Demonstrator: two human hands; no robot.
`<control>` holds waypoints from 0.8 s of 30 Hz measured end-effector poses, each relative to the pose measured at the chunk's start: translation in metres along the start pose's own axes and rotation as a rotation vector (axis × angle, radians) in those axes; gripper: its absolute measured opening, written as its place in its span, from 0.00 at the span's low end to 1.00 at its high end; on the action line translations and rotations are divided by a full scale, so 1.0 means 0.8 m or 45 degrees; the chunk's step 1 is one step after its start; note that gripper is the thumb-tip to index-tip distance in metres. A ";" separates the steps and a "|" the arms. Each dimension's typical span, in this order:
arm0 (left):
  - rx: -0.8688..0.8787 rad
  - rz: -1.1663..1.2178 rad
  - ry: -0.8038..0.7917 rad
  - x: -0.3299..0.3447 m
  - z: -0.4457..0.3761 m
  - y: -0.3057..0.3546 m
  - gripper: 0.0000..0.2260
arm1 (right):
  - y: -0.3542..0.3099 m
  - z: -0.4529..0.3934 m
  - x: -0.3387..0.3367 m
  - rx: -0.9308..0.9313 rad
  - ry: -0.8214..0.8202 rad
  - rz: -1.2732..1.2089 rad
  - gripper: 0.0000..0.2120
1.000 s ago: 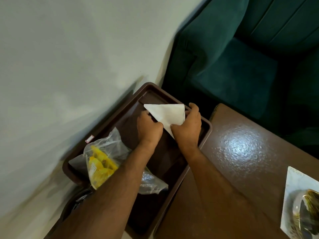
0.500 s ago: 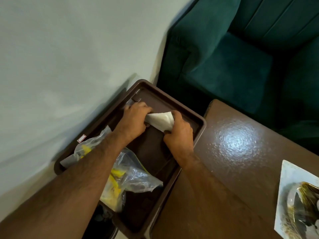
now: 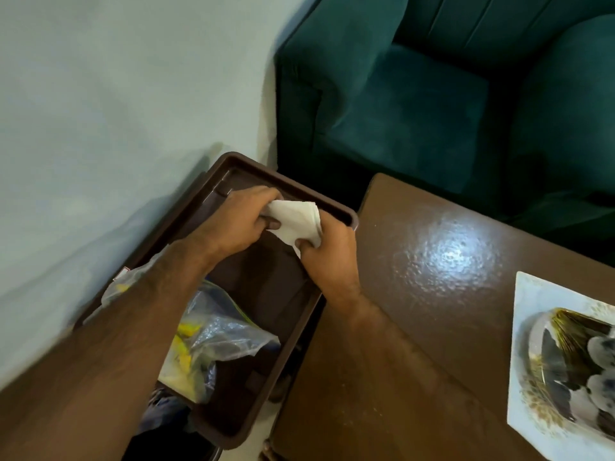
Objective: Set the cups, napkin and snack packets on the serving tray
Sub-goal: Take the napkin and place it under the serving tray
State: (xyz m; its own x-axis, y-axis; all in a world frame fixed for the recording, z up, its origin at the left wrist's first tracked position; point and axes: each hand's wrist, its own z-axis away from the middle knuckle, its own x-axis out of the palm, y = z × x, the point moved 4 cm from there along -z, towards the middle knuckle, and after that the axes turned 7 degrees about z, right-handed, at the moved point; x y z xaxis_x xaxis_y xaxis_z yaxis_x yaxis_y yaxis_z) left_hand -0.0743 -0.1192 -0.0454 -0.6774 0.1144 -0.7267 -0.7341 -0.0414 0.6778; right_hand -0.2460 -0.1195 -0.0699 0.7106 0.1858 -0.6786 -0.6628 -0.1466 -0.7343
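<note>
Head view: your white napkin (image 3: 296,220) is pinched between both hands above the far end of the brown serving tray (image 3: 336,207). Your left hand (image 3: 239,221) is closed around the napkin's left edge, fingers curled over it; your right hand (image 3: 327,252) is clamped on its right and lower part, thumb pressed onto the paper. The napkin is crumpled or folded between them, and you cannot tell whether it touches the tray floor.

Nearer to you in the same tray lies a clear plastic snack packet (image 3: 213,337) with yellow contents, partly hidden under your left forearm, which crosses the tray diagonally. That forearm also covers most of the tray's left rim. The middle of the tray floor between the packet and the napkin is bare and dark.

The tray sits just beside a pale wall (image 3: 116,111) on its left and touches or nearly touches the brown table (image 3: 432,261) on its right. On the table's right side, well apart from the tray, lies a white mat (image 3: 529,327) carrying a glossy dish (image 3: 579,357), cut off by the frame edge. A dark green sofa (image 3: 416,111) stands beyond the tray and table.
</note>
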 end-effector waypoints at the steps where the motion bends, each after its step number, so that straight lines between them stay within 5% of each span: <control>1: 0.008 0.010 -0.013 0.001 -0.001 0.010 0.15 | 0.001 0.001 -0.009 -0.007 0.025 -0.031 0.25; 10: 0.050 0.004 -0.059 0.015 -0.017 0.117 0.14 | 0.030 0.015 -0.119 -0.045 0.142 -0.188 0.22; 24: 0.335 -0.034 -0.248 0.231 -0.062 0.350 0.09 | 0.233 0.110 -0.330 0.299 0.331 -0.035 0.25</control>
State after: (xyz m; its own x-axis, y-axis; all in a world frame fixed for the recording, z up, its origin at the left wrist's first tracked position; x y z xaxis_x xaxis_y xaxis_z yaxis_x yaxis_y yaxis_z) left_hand -0.4075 -0.1589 0.0043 -0.6177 0.3006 -0.7267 -0.6969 0.2188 0.6829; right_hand -0.5778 -0.1106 -0.0256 0.7450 -0.0718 -0.6632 -0.6575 0.0884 -0.7482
